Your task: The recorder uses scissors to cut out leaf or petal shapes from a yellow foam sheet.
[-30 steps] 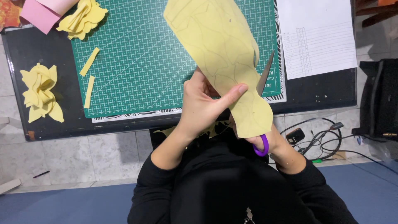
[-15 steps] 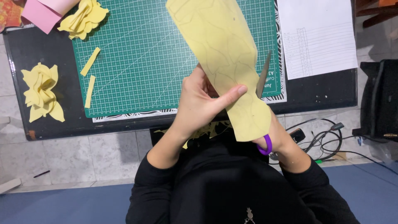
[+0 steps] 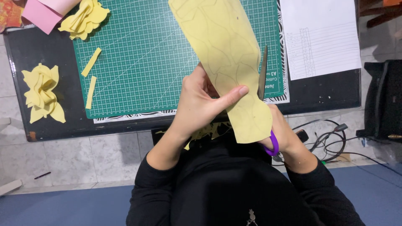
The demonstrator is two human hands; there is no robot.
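Note:
My left hand (image 3: 201, 102) grips a long yellow foam sheet (image 3: 226, 54) with pencilled petal outlines, thumb pressed on its near face, holding it up over the green cutting mat (image 3: 142, 62). My right hand (image 3: 284, 134) sits behind the sheet's lower end and holds scissors with purple handles (image 3: 273, 144); the metal blades (image 3: 263, 73) rise along the sheet's right edge. Most of the right hand's fingers are hidden by the sheet.
On the black table (image 3: 42, 50) lie two yellow foam flowers (image 3: 41, 93) (image 3: 83, 19), two yellow strips (image 3: 91, 77), pink sheets (image 3: 46, 10) and a white lined paper (image 3: 320, 35). Cables (image 3: 326, 136) and a black chair (image 3: 383, 102) are on the floor at right.
The sheet and both hands have shifted slightly right and up; the scissor blades stay along the sheet's right edge.

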